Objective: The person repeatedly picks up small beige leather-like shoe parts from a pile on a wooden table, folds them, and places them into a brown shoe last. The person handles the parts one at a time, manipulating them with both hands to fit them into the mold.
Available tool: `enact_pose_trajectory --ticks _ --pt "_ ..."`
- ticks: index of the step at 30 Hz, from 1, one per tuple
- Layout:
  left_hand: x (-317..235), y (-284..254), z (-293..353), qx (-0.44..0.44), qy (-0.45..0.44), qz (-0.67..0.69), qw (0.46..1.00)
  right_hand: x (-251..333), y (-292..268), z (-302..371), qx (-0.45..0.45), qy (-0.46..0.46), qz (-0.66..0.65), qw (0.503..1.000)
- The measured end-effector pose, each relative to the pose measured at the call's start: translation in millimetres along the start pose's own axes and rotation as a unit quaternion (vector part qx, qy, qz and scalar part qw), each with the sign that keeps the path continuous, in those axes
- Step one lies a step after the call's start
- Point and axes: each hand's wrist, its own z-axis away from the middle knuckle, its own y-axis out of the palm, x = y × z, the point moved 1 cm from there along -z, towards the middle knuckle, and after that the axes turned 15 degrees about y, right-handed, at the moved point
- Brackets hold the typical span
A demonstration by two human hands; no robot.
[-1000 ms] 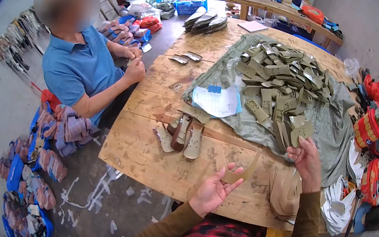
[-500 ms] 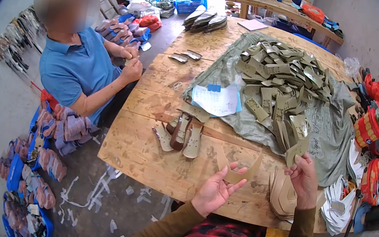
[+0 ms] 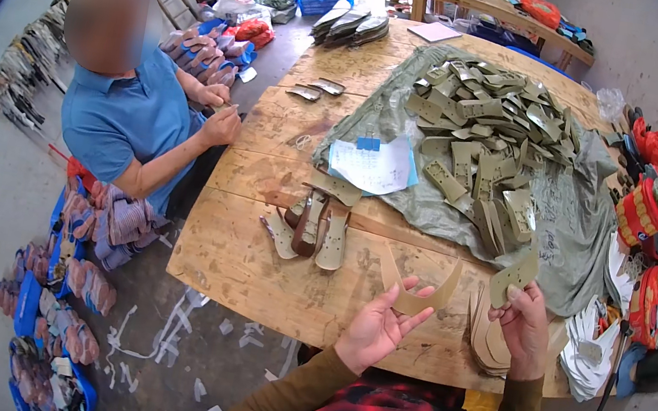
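Observation:
My left hand [image 3: 375,329] is palm up, its thumb and fingers pinching a thin tan U-shaped piece [image 3: 448,286] at its curved middle, the two arms pointing away from me. To its right, my right hand [image 3: 526,333] grips a curved olive strap piece [image 3: 511,283] with small holes, thumb on top. Below that piece, a stack of tan U-shaped pieces [image 3: 481,343] lies at the table's near edge, partly hidden by my right hand. Beyond my hands, a big heap of similar olive pieces [image 3: 494,115] rests on a grey-green plastic sheet [image 3: 568,243].
Left of my hands lie several shaped pieces, one of them brown [image 3: 307,228]. A paper sheet [image 3: 366,164] lies on the wooden table [image 3: 245,192]. A person in a blue shirt [image 3: 123,121] works at the left side. White pieces and red bags [image 3: 645,299] crowd the right wall.
My right hand has drawn back slightly toward me, and its olive piece has turned so its holed face shows. The left hand still holds the tan piece. The person's hands have shifted a little.

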Motion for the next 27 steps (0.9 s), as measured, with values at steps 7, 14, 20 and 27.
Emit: enact_pose_trajectory --ticks 7,14,20,27 --pt "0.5 1.9 1.3 -0.009 -0.013 0.005 1.0 -1.1 4.9 10.0 0.002 -0.003 -0.001 1.0" --pt "10.9 0.4 -3.9 0.051 -0.018 0.025 0.998 -2.9 27.4 18.3 -0.075 -0.101 0.087 0.988" --pt "23.7 17.4 8.5 -0.001 -0.033 -0.01 0.999 -38.4 28.9 28.1 -0.072 -0.175 0.334 0.923" --pt "28.2 12.4 12.3 0.004 -0.05 -0.058 0.997 -44.7 34.5 28.4 -0.068 -0.259 0.523 0.809"
